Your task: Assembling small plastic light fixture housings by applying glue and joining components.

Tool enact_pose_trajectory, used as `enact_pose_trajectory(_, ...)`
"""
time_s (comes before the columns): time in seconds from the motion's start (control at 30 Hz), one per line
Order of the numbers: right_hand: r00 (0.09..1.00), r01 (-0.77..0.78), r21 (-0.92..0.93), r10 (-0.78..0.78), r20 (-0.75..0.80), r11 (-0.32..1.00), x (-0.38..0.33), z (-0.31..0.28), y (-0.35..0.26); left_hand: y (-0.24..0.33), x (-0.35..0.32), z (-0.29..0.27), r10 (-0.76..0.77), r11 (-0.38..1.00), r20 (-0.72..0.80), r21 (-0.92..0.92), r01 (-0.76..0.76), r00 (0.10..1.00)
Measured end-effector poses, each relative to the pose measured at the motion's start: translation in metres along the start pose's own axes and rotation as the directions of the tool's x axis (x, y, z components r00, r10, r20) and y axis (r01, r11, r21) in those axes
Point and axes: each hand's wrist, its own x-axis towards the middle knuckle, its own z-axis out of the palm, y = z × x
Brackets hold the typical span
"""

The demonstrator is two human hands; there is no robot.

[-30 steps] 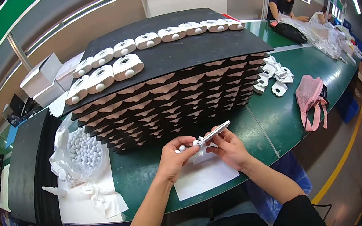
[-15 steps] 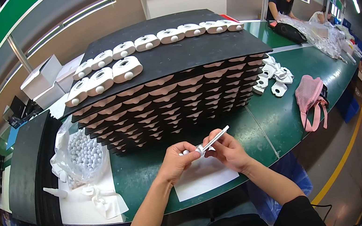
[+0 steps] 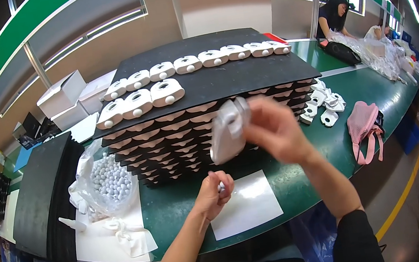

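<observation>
Raised in front of the stack, my right hand [image 3: 275,130] pinches a white plastic housing [image 3: 226,138] by its edge. Both are smeared by motion. Lower down, over the white paper sheet [image 3: 248,207], my left hand [image 3: 214,196] is curled closed. A small white ball [image 3: 221,186] shows between its fingers, and whether more lie inside is hidden. On the top black board [image 3: 245,78] stand two rows of similar white housings [image 3: 168,91], each with a white ball at its front. The back row is longer; three stand in the front row at the left.
Left of the stack lies a plastic bag of white balls [image 3: 111,182], beside a white nozzle bottle [image 3: 72,224] and stacked black boards [image 3: 39,196]. Loose white parts [image 3: 327,104] and a pink bag [image 3: 366,131] lie right. A person [image 3: 331,15] works at the far right.
My right hand has lifted the white housing up and forward, away from my left hand. The left hand has closed and stays low above the paper. The view has tilted slightly upward.
</observation>
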Motion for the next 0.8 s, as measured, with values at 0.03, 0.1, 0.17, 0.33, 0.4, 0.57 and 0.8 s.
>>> enact_pose_trajectory(0.03, 0.998, 0.027, -0.085, -0.031, -0.051, 0.996, 0.017, -0.002, -0.014, 0.002, 0.000, -0.002, -0.001, 0.998, -0.013, -0.059, 0.000, 1.000)
enact_pose_trajectory(0.1, 0.993, 0.030, -0.313, -0.064, -0.099, 0.949, 0.049, -0.005, -0.030, 0.010, 0.001, 0.000, -0.074, 0.986, -0.164, -0.158, 0.048, 0.984)
enact_pose_trajectory(0.17, 0.995, -0.027, -0.479, -0.020, -0.094, 0.877, 0.075, -0.012, -0.030, 0.011, 0.005, -0.004, -0.112, 0.948, -0.199, -0.314, 0.045, 0.974)
enact_pose_trajectory(0.33, 0.969, -0.249, -0.405, 0.232, -0.089, 0.880, 0.117, -0.017, -0.010, 0.011, 0.005, -0.010, -0.082, 0.926, -0.229, -0.378, -0.012, 0.970)
enact_pose_trajectory(0.4, 0.944, -0.312, -0.487, 0.325, -0.060, 0.816, 0.120, -0.018, -0.009, 0.010, 0.006, -0.012, -0.079, 0.924, -0.219, -0.382, -0.011, 0.972)
enact_pose_trajectory(0.57, 0.957, -0.288, -0.473, 0.264, -0.119, 0.833, 0.106, -0.022, -0.026, 0.008, 0.007, -0.014, -0.084, 0.919, -0.277, -0.393, -0.033, 0.957)
enact_pose_trajectory(0.8, 0.841, 0.048, -0.533, -0.323, -0.434, 0.845, 0.049, -0.105, -0.035, 0.005, 0.008, -0.013, -0.076, 0.951, -0.321, -0.309, -0.028, 0.944)
